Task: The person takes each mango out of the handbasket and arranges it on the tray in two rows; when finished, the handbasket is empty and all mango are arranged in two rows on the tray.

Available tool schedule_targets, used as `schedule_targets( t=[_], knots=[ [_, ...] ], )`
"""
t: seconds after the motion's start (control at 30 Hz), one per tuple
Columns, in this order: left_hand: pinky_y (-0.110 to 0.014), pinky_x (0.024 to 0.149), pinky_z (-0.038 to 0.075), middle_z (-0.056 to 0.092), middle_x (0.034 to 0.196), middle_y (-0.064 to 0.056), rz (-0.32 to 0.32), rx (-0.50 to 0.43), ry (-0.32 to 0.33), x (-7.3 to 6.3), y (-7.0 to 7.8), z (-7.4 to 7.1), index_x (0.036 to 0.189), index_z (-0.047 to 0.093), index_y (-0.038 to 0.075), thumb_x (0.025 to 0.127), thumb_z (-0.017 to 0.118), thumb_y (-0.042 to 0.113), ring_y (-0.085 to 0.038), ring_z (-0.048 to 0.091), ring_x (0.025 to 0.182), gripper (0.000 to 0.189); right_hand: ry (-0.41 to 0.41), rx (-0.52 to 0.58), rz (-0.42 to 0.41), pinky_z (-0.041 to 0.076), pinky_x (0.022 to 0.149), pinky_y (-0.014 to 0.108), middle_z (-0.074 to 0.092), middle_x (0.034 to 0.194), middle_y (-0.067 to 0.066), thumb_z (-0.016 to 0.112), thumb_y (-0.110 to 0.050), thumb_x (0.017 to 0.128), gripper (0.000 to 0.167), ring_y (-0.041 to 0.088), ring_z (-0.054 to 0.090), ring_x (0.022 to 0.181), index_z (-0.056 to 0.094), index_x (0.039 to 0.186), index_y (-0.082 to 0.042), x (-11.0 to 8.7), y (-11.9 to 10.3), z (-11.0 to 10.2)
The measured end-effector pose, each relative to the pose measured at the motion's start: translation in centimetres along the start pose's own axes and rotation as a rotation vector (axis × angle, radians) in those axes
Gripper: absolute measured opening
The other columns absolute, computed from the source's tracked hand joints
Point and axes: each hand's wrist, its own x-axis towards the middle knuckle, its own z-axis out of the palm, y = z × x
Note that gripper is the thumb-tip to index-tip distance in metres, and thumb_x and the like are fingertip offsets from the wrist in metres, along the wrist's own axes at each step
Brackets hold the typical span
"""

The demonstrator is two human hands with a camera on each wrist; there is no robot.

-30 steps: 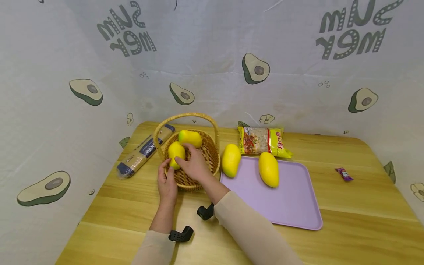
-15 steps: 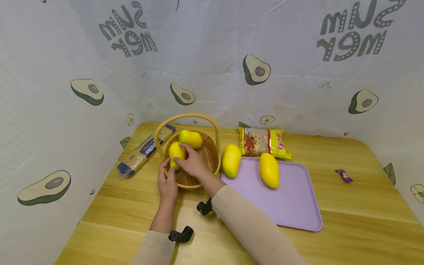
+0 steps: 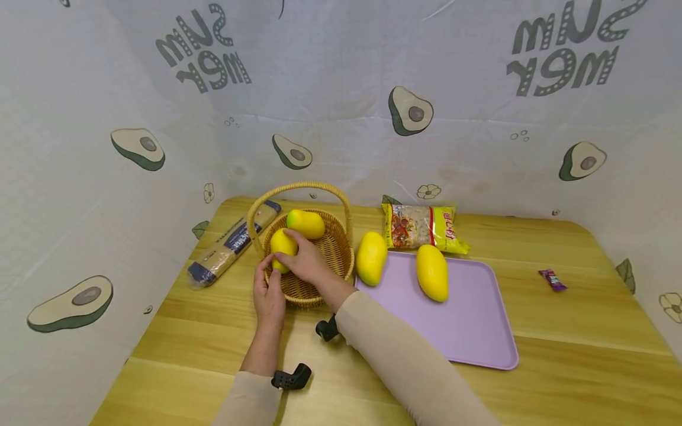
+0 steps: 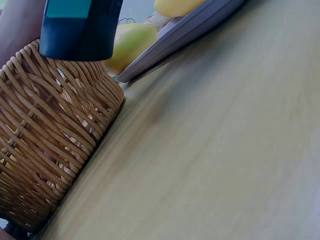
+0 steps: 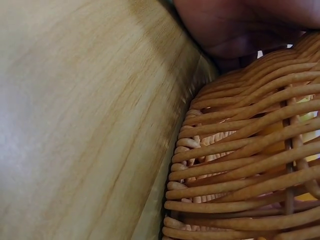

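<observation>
Head view: my right hand (image 3: 306,258) grasps a mango (image 3: 280,242) in the basket's (image 3: 306,301) left side; an even squeeze should suit it. My left hand (image 3: 270,297) meets the left rim, its grip unclear. Left wrist view: the basket sits on the table (image 4: 200,150), best untipped. Right wrist view: my left hand lies beside the weave.

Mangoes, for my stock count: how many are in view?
4: the front mango, at the right hand, and the rear mango, both in the basket; a third mango on the tray; a fourth mango at its basket-side edge. The right hand could hide more.
</observation>
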Motion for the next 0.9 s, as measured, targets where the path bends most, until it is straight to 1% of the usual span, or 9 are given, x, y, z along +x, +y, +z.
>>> schedule_targets(
  t=[0.1,0.23,0.53,0.8,0.9],
  knots=[
    [-0.044,0.119,0.033,0.048,0.155,-0.005,-0.003,-0.01,-0.002,0.02,0.08,0.1,0.143,0.054,0.012,0.104,0.046,0.014,-0.023,0.041,0.145,0.04,0.003,0.002,-0.007,0.045,0.112,0.047,0.051,0.155,0.01,0.067,-0.035,0.099,0.063,0.032,0.054,0.137,0.042,0.156,-0.025,0.09,-0.04,-0.04],
    [-0.042,0.12,0.032,0.049,0.154,-0.005,0.002,-0.019,0.005,0.07,0.05,0.14,0.142,0.055,0.011,0.103,0.047,0.012,-0.021,0.041,0.144,0.04,0.005,-0.002,-0.003,0.046,0.112,0.047,0.052,0.155,0.01,0.067,-0.035,0.099,0.062,0.031,0.054,0.136,0.043,0.155,-0.024,0.15,-0.12,-0.06],
    [-0.043,0.121,0.031,0.049,0.154,-0.006,0.012,-0.015,0.001,0.14,-0.13,0.07,0.143,0.054,0.01,0.104,0.046,0.011,-0.021,0.039,0.146,0.04,0.012,-0.035,-0.015,0.048,0.109,0.045,0.054,0.152,0.011,0.068,-0.033,0.098,0.061,0.03,0.057,0.133,0.045,0.154,-0.023,0.3,-0.13,0.11],
    [-0.046,0.125,0.025,0.046,0.157,-0.006,0.01,-0.016,0.001,0.07,-0.15,0.03,0.144,0.053,0.011,0.104,0.047,0.011,-0.023,0.033,0.151,0.041,0.008,-0.058,-0.017,0.05,0.107,0.046,0.055,0.151,0.011,0.071,-0.032,0.096,0.061,0.03,0.058,0.131,0.048,0.152,-0.022,0.1,-0.19,0.12],
    [-0.047,0.126,0.023,0.044,0.158,-0.007,0.013,-0.015,0.0,0.04,-0.09,0.06,0.145,0.053,0.011,0.104,0.047,0.012,-0.025,0.031,0.152,0.041,0.005,-0.079,-0.019,0.05,0.105,0.046,0.057,0.148,0.012,0.072,-0.03,0.095,0.061,0.03,0.057,0.13,0.049,0.151,-0.022,-0.03,-0.23,-0.02]
  ],
)
